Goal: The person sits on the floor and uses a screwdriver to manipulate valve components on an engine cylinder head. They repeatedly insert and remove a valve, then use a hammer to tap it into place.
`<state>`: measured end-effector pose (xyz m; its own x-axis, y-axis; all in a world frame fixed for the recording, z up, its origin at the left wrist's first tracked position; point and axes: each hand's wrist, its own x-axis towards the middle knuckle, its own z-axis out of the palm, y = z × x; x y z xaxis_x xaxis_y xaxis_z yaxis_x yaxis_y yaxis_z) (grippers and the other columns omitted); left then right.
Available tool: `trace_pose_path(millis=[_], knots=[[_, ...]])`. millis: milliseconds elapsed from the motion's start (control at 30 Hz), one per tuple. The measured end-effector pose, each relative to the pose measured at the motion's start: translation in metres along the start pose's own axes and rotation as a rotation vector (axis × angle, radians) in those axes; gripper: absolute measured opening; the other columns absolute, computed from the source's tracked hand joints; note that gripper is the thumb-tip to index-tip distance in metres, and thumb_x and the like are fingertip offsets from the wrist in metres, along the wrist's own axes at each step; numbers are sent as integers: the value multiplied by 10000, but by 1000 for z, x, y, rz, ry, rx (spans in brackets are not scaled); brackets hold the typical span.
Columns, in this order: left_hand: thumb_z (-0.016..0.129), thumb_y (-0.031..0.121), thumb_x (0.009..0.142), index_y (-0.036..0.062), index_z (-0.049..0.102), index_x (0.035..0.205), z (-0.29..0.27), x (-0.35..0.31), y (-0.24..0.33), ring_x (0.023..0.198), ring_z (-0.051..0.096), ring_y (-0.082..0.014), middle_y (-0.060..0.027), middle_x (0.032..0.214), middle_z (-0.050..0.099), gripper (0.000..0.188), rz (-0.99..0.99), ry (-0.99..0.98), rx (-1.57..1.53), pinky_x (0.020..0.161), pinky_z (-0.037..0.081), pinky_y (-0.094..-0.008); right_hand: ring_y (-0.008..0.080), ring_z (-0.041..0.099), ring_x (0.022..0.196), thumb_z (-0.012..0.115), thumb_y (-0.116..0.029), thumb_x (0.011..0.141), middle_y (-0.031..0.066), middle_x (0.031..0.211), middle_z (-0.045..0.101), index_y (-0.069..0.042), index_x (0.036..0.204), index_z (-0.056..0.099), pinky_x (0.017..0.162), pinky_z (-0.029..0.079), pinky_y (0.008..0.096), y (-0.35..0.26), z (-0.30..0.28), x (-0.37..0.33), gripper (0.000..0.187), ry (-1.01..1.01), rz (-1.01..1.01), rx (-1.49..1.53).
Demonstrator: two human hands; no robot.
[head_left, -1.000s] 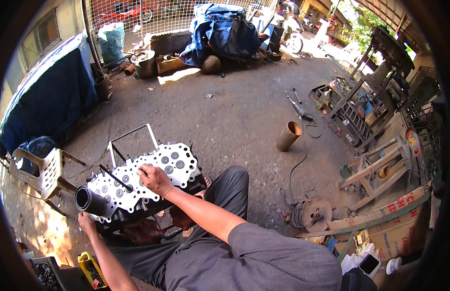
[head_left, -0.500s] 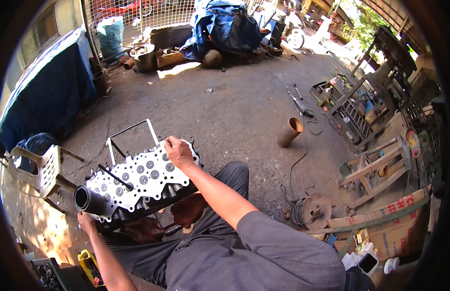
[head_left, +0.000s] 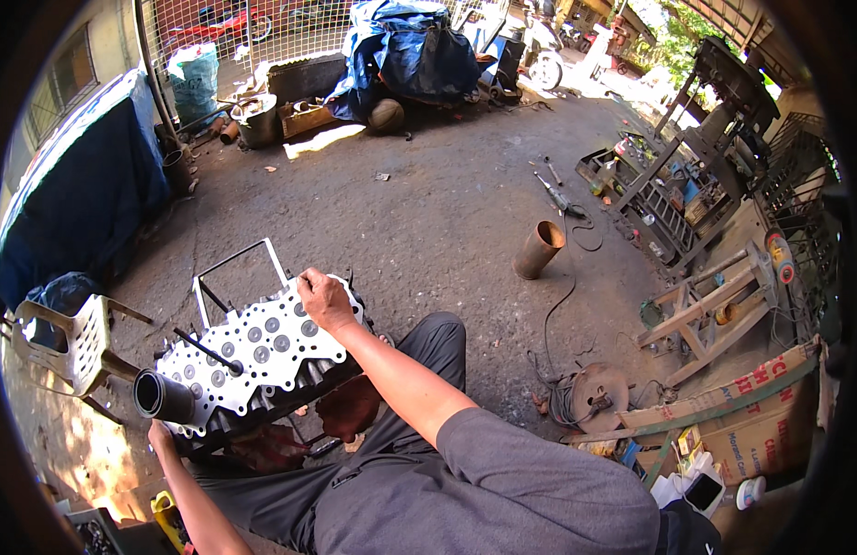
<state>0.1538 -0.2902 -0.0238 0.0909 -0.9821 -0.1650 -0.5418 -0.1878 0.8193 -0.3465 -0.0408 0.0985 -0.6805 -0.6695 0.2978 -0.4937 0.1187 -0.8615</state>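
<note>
A silver cylinder head [head_left: 285,367] lies in front of my legs, its flat face up with several round valves in it. My right hand [head_left: 324,300] is closed over the face at its far right end, fingers drawn together; whatever they pinch is hidden. My left hand [head_left: 160,437] is at the near left corner, just below a black cylindrical cup [head_left: 162,398] on that end; its fingers are mostly hidden. A black rod with a round foot [head_left: 209,351] leans over one valve. A metal frame [head_left: 232,264] rises behind the far edge.
A plastic chair [head_left: 91,347] stands at the left. On the floor to the right are a rusty pipe section [head_left: 539,251], a corded power tool [head_left: 563,199] and a rusty disc [head_left: 599,400] with cable. A wooden frame [head_left: 710,301] and cardboard [head_left: 734,421] lie farther right.
The whole view has shifted a little, so things sit slightly farther left. Both hands keep their places at the two ends of the cylinder head.
</note>
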Motion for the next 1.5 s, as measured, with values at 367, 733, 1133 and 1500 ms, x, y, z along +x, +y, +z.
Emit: trace_pose_path(millis=[367, 733, 1133, 1500], knots=[[479, 591, 938, -100, 604, 1152, 1, 0, 6, 1047, 598, -316, -285, 1093, 656, 734, -71, 22, 102, 921, 423, -386, 370, 659, 764, 574, -237, 920, 179, 763, 671, -28, 890, 636, 681, 505, 431, -1, 2, -1, 220, 12, 36, -42], [493, 577, 943, -87, 619, 1144, 2, 4, -2, 1004, 596, -260, -229, 1054, 678, 705, -53, -16, -13, 896, 434, -368, 373, 658, 766, 574, -244, 919, 180, 761, 670, -31, 888, 639, 677, 505, 435, -2, 2, -2, 225, 11, 28, -46], [477, 606, 929, -122, 622, 1076, -3, 0, 3, 935, 597, -318, -268, 973, 665, 756, 40, 8, 158, 866, 435, -407, 376, 657, 762, 561, -248, 924, 180, 772, 670, -35, 881, 627, 668, 506, 446, -3, 1, -3, 227, 28, -31, -51], [509, 602, 922, -98, 629, 1133, -1, -3, 8, 965, 603, -285, -216, 1058, 673, 741, -73, 25, 1, 881, 450, -387, 378, 660, 760, 560, -256, 926, 185, 758, 671, -32, 883, 635, 675, 506, 445, -1, 4, -2, 241, 31, 18, -31]])
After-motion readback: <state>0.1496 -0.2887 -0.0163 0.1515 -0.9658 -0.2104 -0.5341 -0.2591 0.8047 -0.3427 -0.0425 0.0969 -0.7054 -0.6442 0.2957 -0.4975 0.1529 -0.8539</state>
